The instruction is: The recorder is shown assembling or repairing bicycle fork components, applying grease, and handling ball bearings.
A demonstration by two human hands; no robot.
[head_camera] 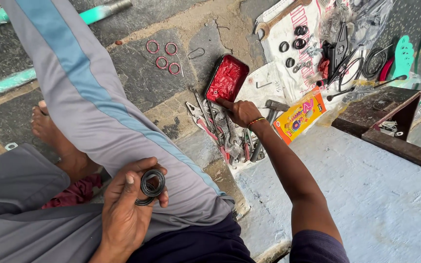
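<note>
Black rubber ring [152,185], apparently a seal, sits pinched between thumb and fingers of your left hand [131,204], near, over your grey-trousered knee. It looks light, pliant and probably greasy, so grip its rim. Your right hand [242,113] reaches far, forefinger extended into the red grease tin [227,79] beside the pliers [201,124], holding nothing.

- Black ring [152,186]: lower arc hidden behind left hand [130,204].
- Pliers [205,127]: handles buried among piled tools.
- Teal tube [6,83]: cut off at left edge.
</note>
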